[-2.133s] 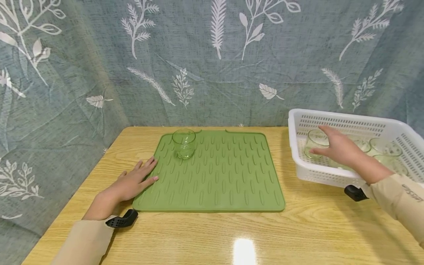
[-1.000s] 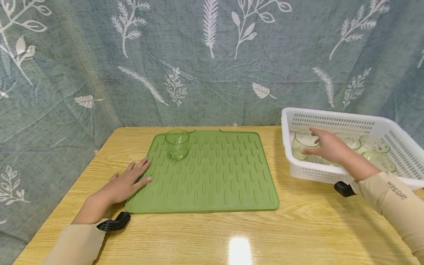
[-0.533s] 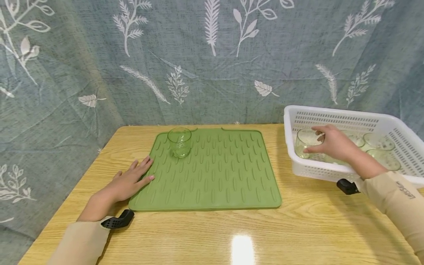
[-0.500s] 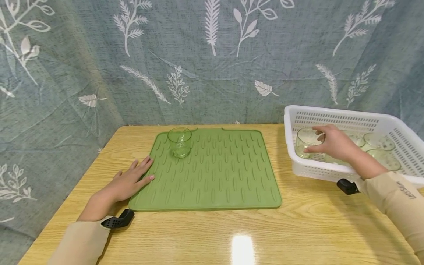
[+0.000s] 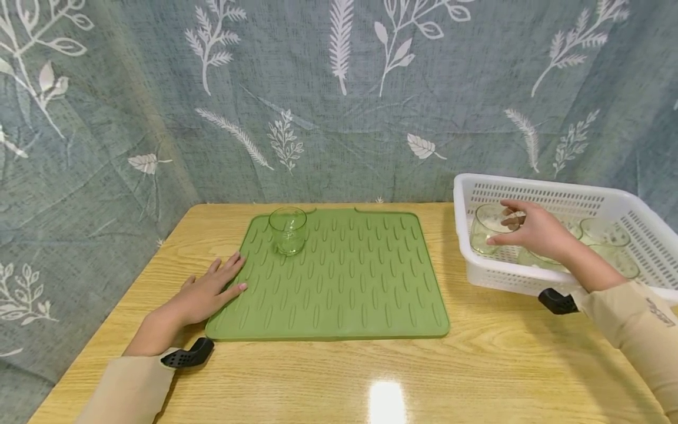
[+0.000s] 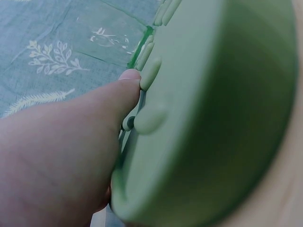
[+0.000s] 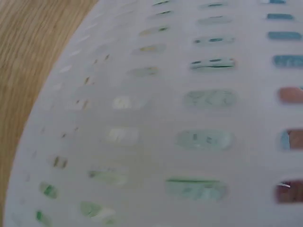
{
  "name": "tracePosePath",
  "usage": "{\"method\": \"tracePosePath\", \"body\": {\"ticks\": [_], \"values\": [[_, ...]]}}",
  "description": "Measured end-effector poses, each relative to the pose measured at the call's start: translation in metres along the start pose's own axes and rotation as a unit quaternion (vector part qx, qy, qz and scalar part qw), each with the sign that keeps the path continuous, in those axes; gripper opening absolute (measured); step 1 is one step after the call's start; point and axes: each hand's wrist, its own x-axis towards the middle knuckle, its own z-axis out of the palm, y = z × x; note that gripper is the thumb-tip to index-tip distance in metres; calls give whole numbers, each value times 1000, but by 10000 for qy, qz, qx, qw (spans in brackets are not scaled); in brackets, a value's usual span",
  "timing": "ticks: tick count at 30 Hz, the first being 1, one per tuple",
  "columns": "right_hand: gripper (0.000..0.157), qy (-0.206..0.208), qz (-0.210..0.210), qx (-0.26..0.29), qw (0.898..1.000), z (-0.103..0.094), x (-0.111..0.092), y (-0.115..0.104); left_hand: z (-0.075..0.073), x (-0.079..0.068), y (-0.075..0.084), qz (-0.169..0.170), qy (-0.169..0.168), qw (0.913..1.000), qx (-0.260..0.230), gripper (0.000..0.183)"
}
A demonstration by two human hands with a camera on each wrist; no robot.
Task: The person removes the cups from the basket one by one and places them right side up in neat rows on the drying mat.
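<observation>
My right hand (image 5: pixel 540 232) reaches into the white plastic basket (image 5: pixel 498 277) and grips a clear green drinking glass (image 5: pixel 486 231). The thumb lies on the near side of this glass and the curled fingers at its far rim; the glass leans slightly. My left hand (image 5: pixel 203 294) rests with straight, spread fingers on the left edge of a green ribbed drying mat (image 5: pixel 344 282). A second glass (image 5: pixel 288 232) stands upright on the mat's back left part. In the left wrist view the thumb (image 6: pixel 118 94) lies along the mat's edge.
Several more glasses (image 5: pixel 606 232) sit in the basket behind and beneath the right wrist. The basket's slotted wall (image 7: pixel 156 113) fills the right wrist view. A patterned blue-green curtain (image 5: pixel 328 147) hangs behind the wooden table (image 5: pixel 296 377).
My right fingers have drawn in from a wide spread onto the glass in the basket, and that glass now tilts a little. My left hand stays at the mat's edge.
</observation>
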Motion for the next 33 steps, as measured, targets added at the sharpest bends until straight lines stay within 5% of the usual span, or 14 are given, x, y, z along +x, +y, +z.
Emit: {"method": "tracePosePath", "body": {"ticks": [10, 20, 27, 33], "values": [[94, 191, -97, 252, 9995, -8, -11, -7, 3, 0, 1, -48, -25, 10000, -23, 72], [87, 192, 61, 1156, 9931, -15, -24, -15, -3, -2, 3, -58, -21, 10000, -22, 72], [64, 514, -139, 2549, 9655, -11, -26, -21, -3, -3, 4, -65, -25, 10000, -57, 72], [59, 677, -239, 3206, 9445, -6, -26, -33, -4, -3, 3, -78, -29, 9999, -80, 72]]}}
